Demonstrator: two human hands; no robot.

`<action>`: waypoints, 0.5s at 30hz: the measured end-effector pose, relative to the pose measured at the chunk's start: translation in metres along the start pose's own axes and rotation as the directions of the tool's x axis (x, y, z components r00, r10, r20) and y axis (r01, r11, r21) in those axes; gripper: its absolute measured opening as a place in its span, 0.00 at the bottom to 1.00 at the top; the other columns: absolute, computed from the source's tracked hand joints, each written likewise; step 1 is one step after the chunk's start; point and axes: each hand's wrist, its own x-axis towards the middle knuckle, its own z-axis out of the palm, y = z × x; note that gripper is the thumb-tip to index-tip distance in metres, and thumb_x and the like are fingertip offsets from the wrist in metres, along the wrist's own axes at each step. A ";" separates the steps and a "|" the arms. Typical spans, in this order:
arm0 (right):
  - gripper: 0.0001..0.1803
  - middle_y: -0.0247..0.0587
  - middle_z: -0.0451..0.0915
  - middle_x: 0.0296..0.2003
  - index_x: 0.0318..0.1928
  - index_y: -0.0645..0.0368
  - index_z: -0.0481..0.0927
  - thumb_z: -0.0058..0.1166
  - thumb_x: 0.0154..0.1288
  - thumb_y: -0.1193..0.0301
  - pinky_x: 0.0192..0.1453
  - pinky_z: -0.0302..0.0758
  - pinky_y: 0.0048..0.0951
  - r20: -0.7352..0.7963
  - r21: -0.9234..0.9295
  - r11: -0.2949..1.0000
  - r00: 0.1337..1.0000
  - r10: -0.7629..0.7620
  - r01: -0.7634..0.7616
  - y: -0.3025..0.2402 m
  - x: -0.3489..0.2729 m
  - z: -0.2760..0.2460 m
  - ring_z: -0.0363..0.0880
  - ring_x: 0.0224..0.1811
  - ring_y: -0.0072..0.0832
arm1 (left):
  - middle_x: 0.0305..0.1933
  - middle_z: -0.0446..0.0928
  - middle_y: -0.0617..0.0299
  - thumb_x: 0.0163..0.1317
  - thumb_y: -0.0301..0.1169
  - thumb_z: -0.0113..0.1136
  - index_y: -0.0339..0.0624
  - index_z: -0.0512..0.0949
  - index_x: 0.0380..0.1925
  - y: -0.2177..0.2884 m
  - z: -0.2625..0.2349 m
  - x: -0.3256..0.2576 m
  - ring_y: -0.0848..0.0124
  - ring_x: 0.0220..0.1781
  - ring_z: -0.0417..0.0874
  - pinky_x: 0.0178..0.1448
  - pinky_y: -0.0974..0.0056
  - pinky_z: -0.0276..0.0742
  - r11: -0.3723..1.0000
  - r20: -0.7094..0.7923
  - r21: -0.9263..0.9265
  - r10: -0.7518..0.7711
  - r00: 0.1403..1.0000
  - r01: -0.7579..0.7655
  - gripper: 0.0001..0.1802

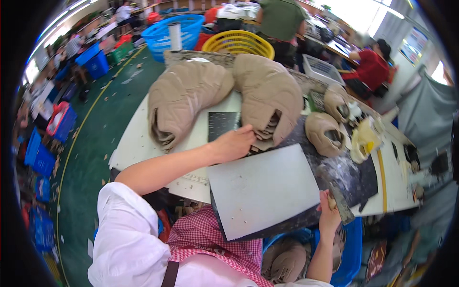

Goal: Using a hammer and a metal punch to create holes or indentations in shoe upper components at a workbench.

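Note:
Two curved stacks of nested beige shoe uppers lie at the far side of the worktable, a left stack (184, 95) and a right stack (267, 91). My left hand (234, 143) reaches across to the near end of the right stack, its fingers closed on the edge of an upper there. At the right edge of the grey-white board (263, 191), my right hand (329, 215) is closed round a small tan piece, perhaps a handle; its kind is unclear. Two single beige uppers, a near one (325, 134) and a far one (337, 103), sit right of the stacks.
A pale yellow container (366, 138) stands right of the uppers. Blue (172, 36) and yellow baskets (239, 42) are beyond the table, near a white thread cone (175, 37). Below the board, a blue bin (351, 258) stands by more uppers (287, 260). Other people work farther off.

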 end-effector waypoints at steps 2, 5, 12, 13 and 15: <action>0.05 0.30 0.73 0.23 0.33 0.62 0.75 0.56 0.59 0.74 0.21 0.63 0.17 -0.046 0.052 0.998 0.998 0.034 -0.032 -0.009 -0.021 -0.001 0.66 0.19 0.13 | 0.38 0.73 0.60 0.45 0.28 0.53 0.40 0.77 0.24 0.006 -0.027 -0.013 0.68 0.46 0.72 0.60 0.56 0.57 0.991 -0.195 -0.131 -0.052 0.979 0.027 0.06; 0.05 0.30 0.71 0.20 0.30 0.62 0.75 0.57 0.57 0.74 0.19 0.62 0.17 -0.085 0.068 0.991 0.989 0.124 -0.118 -0.005 -0.032 -0.004 0.65 0.18 0.12 | 0.40 0.74 0.61 0.47 0.27 0.53 0.42 0.75 0.23 0.039 -0.096 -0.039 0.72 0.44 0.74 0.60 0.55 0.56 0.807 -0.364 -0.568 -0.070 0.929 -0.162 0.03; 0.07 0.27 0.74 0.24 0.30 0.62 0.75 0.59 0.53 0.73 0.20 0.57 0.15 0.351 -0.100 0.979 0.914 0.202 -0.178 -0.033 -0.026 0.027 0.60 0.17 0.10 | 0.45 0.74 0.62 0.49 0.30 0.52 0.43 0.75 0.23 0.153 -0.105 -0.128 0.72 0.48 0.72 0.62 0.58 0.54 0.681 -0.045 -0.701 0.252 0.967 -0.210 0.04; 0.07 0.27 0.74 0.24 0.30 0.62 0.75 0.59 0.53 0.73 0.20 0.57 0.15 0.361 -0.097 0.977 0.908 0.215 -0.192 -0.032 -0.019 0.038 0.60 0.17 0.10 | 0.46 0.74 0.62 0.49 0.30 0.52 0.43 0.76 0.24 0.159 -0.092 -0.131 0.72 0.49 0.71 0.63 0.58 0.53 0.837 -0.071 -0.492 0.239 0.969 -0.242 0.05; 0.11 0.28 0.75 0.25 0.29 0.61 0.73 0.63 0.49 0.71 0.23 0.62 0.18 0.479 -0.091 0.995 0.878 0.000 0.050 -0.030 -0.012 0.054 0.64 0.18 0.13 | 0.48 0.73 0.61 0.49 0.30 0.53 0.43 0.76 0.25 0.171 -0.065 -0.135 0.70 0.50 0.71 0.63 0.58 0.53 0.857 -0.015 -0.457 0.258 0.966 -0.236 0.05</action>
